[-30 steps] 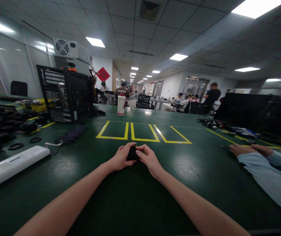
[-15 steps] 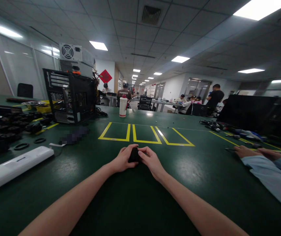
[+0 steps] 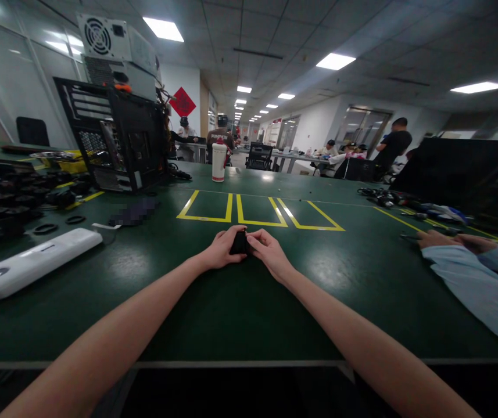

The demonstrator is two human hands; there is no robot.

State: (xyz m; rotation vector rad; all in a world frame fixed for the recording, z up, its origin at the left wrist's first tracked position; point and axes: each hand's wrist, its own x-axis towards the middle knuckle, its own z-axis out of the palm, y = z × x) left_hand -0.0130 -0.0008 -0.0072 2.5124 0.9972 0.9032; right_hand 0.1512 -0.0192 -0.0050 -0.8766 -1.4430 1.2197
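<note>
1. Work in hand appears to be close two-handed handling of a small black object point(image 3: 239, 245); what exactly is being done to it is too small and dark to tell.
2. In my judgement, the next move calls for a firm left grip and small, careful motions of the right fingertips at the object's side.
3. The left hand point(image 3: 222, 248) has its fingers partly open, curved around the black object: thumb on the near side, index finger over the far side, with the object held between them.
4. The right hand point(image 3: 269, 249) has its thumb and index finger drawn close together at the object's right edge, touching it; I cannot tell whether they pinch some small part of it.
5. The object sits between both hands, on the near side of the yellow tape outlines point(image 3: 262, 223), roughly in line with the gap between the left and middle ones. Whether it rests on the green surface point(image 3: 240, 325) or is slightly raised is unclear.
6. Well apart on the left lies a white elongated device point(image 3: 39, 260).
</note>
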